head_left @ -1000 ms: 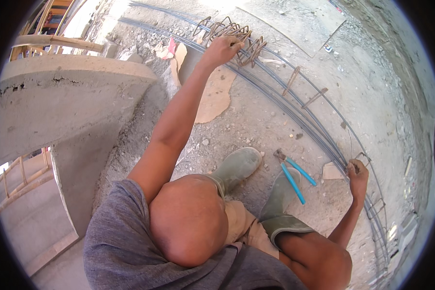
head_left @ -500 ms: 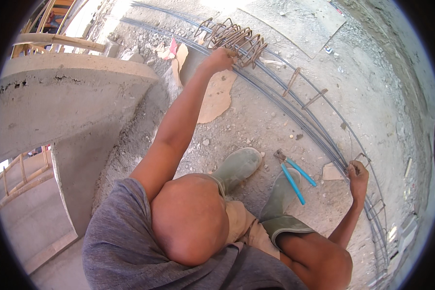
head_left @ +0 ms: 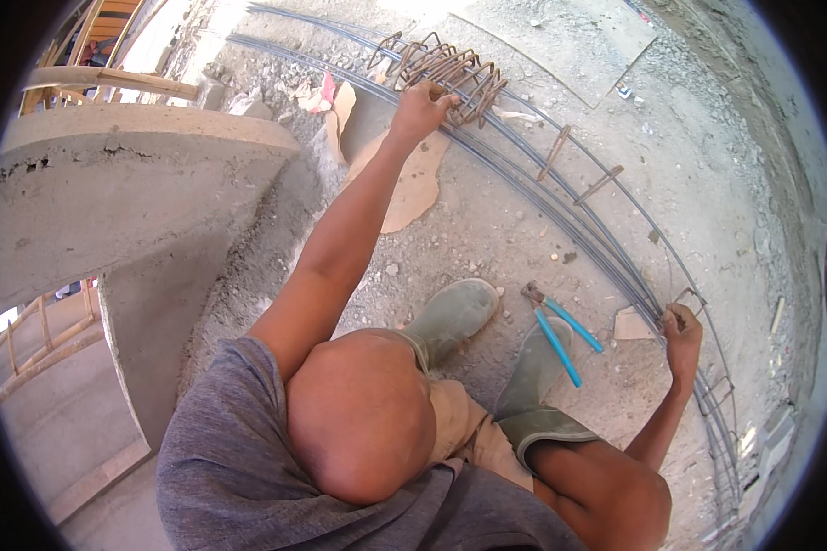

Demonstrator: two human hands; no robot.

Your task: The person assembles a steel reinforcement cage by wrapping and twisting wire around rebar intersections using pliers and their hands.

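Long steel reinforcing bars (head_left: 560, 218) run in a curve from the far left to the near right. A bunch of brown, bent wire stirrups (head_left: 432, 62) is threaded on them at the far end. My left hand (head_left: 421, 112) reaches out to the near side of this bunch, its fingers pinched on a stirrup. On the right, my right hand (head_left: 681, 335) is closed around the bars beside a single stirrup (head_left: 693, 298); its fingertips are partly hidden. Two more spaced stirrups (head_left: 600, 185) cross the bars between my hands.
Blue-handled pincers (head_left: 560, 336) lie by my green rubber boots (head_left: 455, 317). Torn brown paper (head_left: 412, 188) and a small cardboard piece (head_left: 633, 324) rest on the gritty ground. A concrete wall (head_left: 138, 197) rises at left, with wooden poles (head_left: 110, 79) beyond. A flat board (head_left: 560, 46) lies behind the bars.
My left hand has shifted slightly at the stirrup bunch, its wrist turning and its fingers regripping along the near edge. My right hand stays in nearly the same place on the bars.
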